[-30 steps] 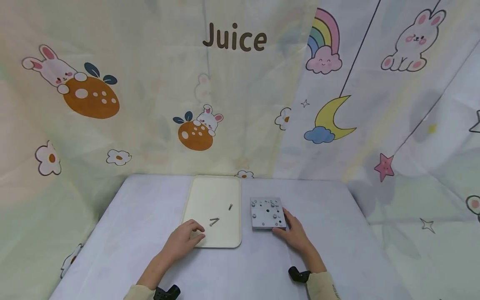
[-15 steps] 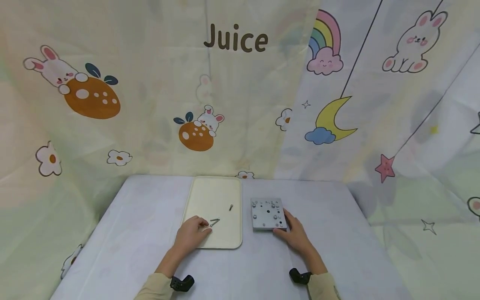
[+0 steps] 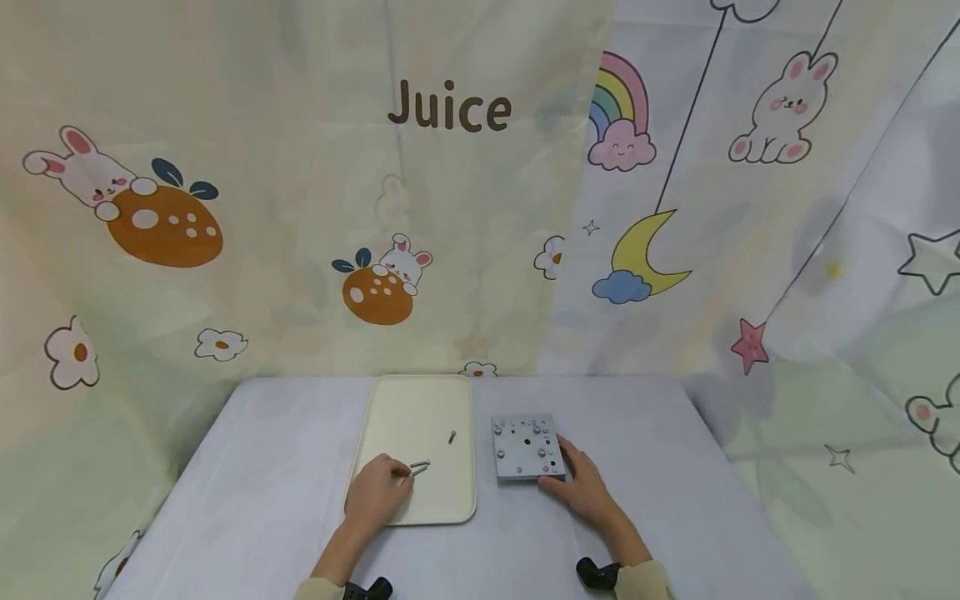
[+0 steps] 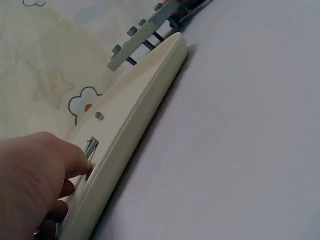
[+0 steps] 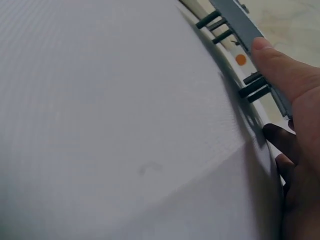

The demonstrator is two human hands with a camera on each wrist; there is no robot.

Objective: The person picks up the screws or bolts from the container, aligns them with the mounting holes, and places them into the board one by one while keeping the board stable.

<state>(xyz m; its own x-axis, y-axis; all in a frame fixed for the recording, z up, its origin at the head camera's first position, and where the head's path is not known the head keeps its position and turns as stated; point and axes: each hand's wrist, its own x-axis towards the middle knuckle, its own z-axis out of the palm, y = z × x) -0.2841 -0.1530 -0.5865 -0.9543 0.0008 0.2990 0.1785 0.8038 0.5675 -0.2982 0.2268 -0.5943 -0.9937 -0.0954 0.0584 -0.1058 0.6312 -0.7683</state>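
Observation:
My left hand (image 3: pixel 377 493) is over the near left part of a cream tray (image 3: pixel 450 500). Its thumb and index finger pinch the near end of a metal screw (image 3: pixel 420 471); the fingertips partly hide that end in the left wrist view. A second screw (image 3: pixel 420 463) lies right beside it, and a third screw (image 3: pixel 452 437) lies farther back on the tray. My right hand (image 3: pixel 588 492) grips the near right corner of a grey metal plate (image 3: pixel 517 462), thumb at the front edge. Holes and several bolt heads show on its top. Short dark legs (image 5: pixel 222 36) hold it above the table.
The tray and plate stand side by side on a white-covered table (image 3: pixel 262 467), with a narrow gap between them. A printed curtain (image 3: pixel 285 208) hangs behind the table and along its sides. Each wrist bears a black device (image 3: pixel 597 574).
My left hand has moved right and forward to the paired screws, and its fingers have closed on one. The right hand keeps its grip on the plate. The head view has tilted slightly upward.

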